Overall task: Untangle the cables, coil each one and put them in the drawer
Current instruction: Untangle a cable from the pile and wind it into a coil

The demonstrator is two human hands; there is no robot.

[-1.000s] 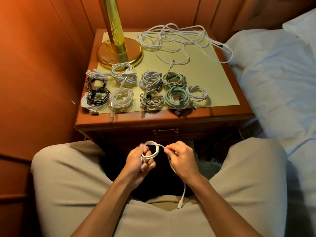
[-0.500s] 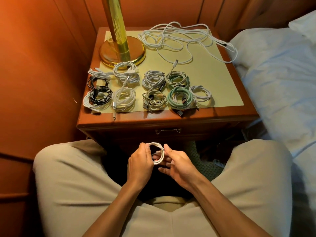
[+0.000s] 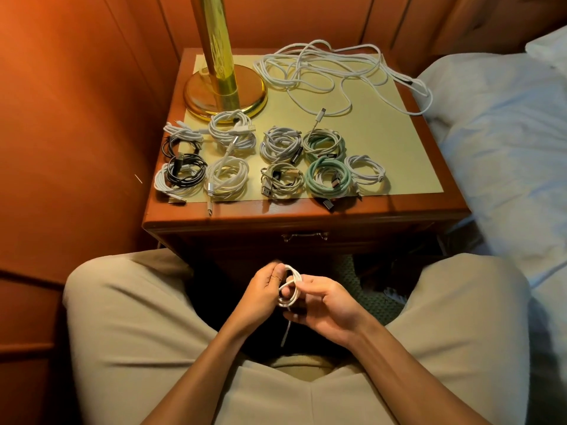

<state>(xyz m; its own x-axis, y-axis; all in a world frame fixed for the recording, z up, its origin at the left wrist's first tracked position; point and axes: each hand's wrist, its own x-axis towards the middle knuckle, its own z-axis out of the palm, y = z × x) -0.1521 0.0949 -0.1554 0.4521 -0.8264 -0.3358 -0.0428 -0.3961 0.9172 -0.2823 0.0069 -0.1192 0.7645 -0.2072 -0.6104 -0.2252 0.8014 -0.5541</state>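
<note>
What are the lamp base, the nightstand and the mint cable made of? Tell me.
Lamp base: polished brass-coloured metal, by its mirror-like gold shine; possibly only plated.
Nightstand: reddish varnished wood or veneer, glossy edge; its top holds a matte pale inset.
Mint cable: looks braided fabric, dull and slightly textured; too small to be sure.

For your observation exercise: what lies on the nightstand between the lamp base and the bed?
In the head view, a loose tangle of white cable sprawls there, between the lamp base and the bed.
</note>
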